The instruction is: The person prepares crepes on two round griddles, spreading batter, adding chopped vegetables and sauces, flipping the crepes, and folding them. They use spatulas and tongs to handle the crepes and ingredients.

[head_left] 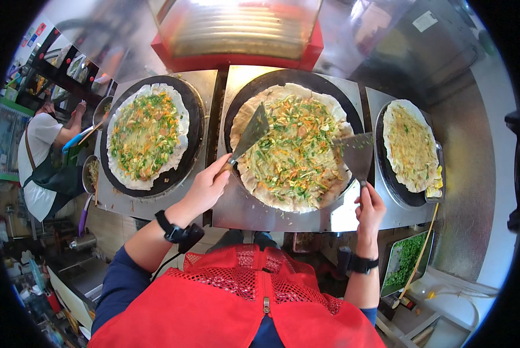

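Note:
Before me, a large flatbread (294, 148) topped with egg, chopped greens and orange shreds lies on the middle round black griddle (355, 117). My left hand (212, 180) grips the wooden handle of a metal spatula (254, 130), whose blade is over the flatbread's left part. My right hand (369, 209) is closed on the handle of a wider metal scraper (358, 152). That blade is at the flatbread's right edge; whether it reaches underneath, I cannot tell. Similar topped flatbreads lie on the left griddle (196, 130) and the right griddle (381, 169).
A co-worker (46, 143) in a white shirt and dark apron stands at the far left. Pans (87, 174) sit beside the left griddle. A tray of chopped greens (405, 261) is at lower right, with a long thin stick (416, 261) across it. A red-framed metal unit (238, 61) stands behind.

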A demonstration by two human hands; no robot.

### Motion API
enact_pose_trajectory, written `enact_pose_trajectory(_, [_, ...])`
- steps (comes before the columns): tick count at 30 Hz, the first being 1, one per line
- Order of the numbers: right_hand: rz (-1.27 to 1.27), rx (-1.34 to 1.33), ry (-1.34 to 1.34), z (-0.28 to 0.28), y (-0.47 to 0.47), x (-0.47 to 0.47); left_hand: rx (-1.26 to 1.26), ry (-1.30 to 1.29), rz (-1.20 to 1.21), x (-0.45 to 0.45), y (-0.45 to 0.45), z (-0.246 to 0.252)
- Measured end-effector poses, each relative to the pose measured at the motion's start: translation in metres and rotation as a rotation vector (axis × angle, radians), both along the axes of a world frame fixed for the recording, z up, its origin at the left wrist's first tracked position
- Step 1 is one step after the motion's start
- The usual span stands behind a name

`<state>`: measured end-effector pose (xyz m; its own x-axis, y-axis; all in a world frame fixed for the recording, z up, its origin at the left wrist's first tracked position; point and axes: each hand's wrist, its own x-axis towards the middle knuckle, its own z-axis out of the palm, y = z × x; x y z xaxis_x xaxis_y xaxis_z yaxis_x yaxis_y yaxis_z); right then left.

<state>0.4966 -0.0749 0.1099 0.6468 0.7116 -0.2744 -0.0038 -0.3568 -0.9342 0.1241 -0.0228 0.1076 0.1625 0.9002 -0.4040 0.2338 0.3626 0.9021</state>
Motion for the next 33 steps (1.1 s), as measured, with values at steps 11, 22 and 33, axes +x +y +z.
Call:
enact_pose_trajectory(11, [0.265,0.261,-0.644,0.014,0.017,-0.034,0.561,0.097,-0.366,0.033,-0.029,0.028])
enact_pose_trajectory(22, [0.443,0.053,-1.069,0.067,-0.02,-0.093,0.076,-0.082,-0.358,0.022,-0.011,0.031])
enact_pose_trajectory(33, [0.178,0.218,0.42,0.055,-0.028,-0.125,-0.062,-0.421,-0.371,0.085,-0.028,0.049])
